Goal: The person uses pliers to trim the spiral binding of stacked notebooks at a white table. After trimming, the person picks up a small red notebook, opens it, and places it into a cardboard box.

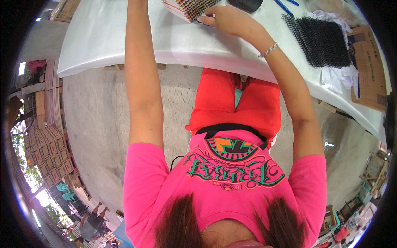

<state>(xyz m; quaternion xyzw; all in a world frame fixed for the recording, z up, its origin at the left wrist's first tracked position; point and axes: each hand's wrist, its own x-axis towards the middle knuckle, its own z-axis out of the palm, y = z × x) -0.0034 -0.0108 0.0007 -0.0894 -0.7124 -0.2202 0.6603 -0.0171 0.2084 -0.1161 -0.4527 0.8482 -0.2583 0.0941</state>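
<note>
My right hand (231, 20) is at the near right corner of a stack of papers with rows of gold-brown wire loops (198, 7), on the white table (95, 41). Its thumb and bent forefinger come together beside the loops; a small dark bit shows by the thumb tip, too small to name. My left forearm stretches up past the top edge of the picture, so the left hand is out of sight. Just beyond my right hand lies a dark grey or black piece (247, 4), partly cut off by the picture's edge.
A mat of black wire binding loops (320, 41) lies to the right on white cloth (337, 78), beside a cardboard box (368, 68). Blue pen-like sticks (283, 7) are at the far right. The table's curved front edge runs above my red-trousered legs. Stacked cartons (47, 153) stand at the left.
</note>
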